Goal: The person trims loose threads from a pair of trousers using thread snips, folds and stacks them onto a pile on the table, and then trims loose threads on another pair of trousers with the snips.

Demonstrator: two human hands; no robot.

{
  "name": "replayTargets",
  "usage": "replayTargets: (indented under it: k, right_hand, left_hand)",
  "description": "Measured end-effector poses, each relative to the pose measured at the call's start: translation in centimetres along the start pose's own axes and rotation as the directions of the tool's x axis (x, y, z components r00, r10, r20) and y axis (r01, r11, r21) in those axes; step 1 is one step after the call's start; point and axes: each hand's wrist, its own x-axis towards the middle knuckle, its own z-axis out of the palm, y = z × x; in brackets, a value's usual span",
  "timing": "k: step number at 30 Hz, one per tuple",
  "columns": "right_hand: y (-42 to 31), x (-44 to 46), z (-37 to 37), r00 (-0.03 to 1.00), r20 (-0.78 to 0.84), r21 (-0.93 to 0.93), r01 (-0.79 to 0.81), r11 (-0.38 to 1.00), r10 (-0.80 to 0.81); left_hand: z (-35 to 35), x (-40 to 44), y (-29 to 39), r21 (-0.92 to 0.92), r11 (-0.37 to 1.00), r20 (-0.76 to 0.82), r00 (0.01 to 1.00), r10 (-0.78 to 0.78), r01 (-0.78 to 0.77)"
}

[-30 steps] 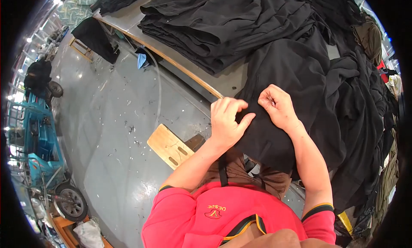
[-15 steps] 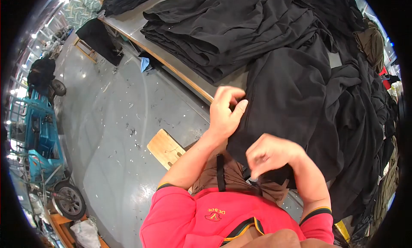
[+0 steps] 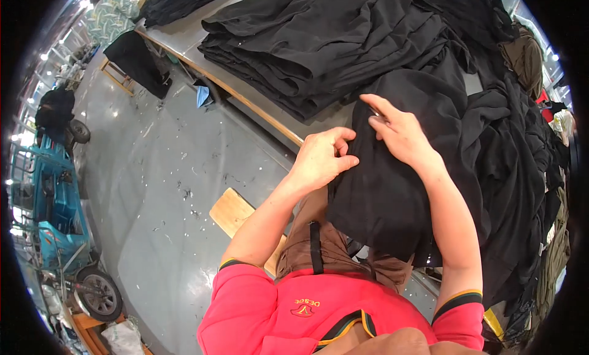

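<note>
Black cloth with a seamed edge drapes off the table toward my lap. At its left edge is my left hand, fingers half bent, thumb apart from the index finger, the tips touching or just beside the fabric. My right hand is over the upper part of the same cloth, index finger stretched out and thumb apart; its other fingers are partly hidden. No tool shows clearly in either hand. Behind lies a folded stack of black fabric.
The metal table has a wooden edge. More black cloth heaps at right. A wooden stool stands by my left leg. At left are a blue cart and a wheel. Another person is at far left.
My right hand has risen from near my lap to the upper part of the cloth, its fingers opening out. My left hand has shifted slightly down along the cloth's edge.
</note>
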Motion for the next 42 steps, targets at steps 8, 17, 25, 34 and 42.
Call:
replayTargets:
  k: [8, 17, 25, 34, 42]
  right_hand:
    - [4.0, 0.2, 1.5, 0.962, -0.068, 0.481, -0.199, 0.854, 0.263]
    - [4.2, -0.8, 1.3, 0.965, -0.105, 0.696, -0.101, 0.711, 0.241]
    - [5.5, -0.7, 1.0, 0.920, -0.205, 0.756, -0.069, 0.651, 0.335]
    - [6.0, -0.5, 1.0, 0.934, -0.155, 0.787, -0.081, 0.611, 0.323]
    - [5.5, -0.5, 0.3, 0.945, -0.065, 0.660, -0.200, 0.724, 0.320]
  left_hand:
    - [-0.8, -0.4, -0.7, -0.060, 0.998, 0.048, 0.998, 0.029, -0.026]
    - [0.5, 0.3, -0.1, -0.067, 0.994, -0.005, 0.996, 0.086, -0.086]
    - [0.8, 0.1, -2.4, -0.290, 0.927, -0.487, 0.870, 0.072, -0.239]
    - [0.2, -3.8, -4.3, -0.455, 0.854, -0.456, 0.890, 0.022, -0.254]
    - [1.6, -4.8, -3.2, -0.061, 0.964, -0.365, 0.904, 0.220, -0.259]
